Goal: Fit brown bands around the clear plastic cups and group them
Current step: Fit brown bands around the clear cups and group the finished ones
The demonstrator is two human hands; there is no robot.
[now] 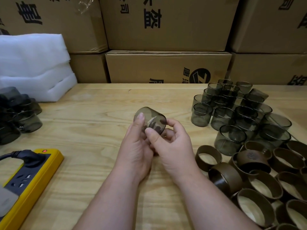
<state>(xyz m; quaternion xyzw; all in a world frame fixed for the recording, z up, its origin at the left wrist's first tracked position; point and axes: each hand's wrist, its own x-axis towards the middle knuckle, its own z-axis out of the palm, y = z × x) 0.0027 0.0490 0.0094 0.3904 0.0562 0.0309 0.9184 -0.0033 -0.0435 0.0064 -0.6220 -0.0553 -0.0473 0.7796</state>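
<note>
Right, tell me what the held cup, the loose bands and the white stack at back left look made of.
Cup: smoky see-through plastic, going by the task; glossy, with fingers visible through its wall, held in both the left hand and right hand.
Bands: matte brown with a paler inside, perhaps leather or card.
White stack: soft, translucent sheets, probably packing foam.
</note>
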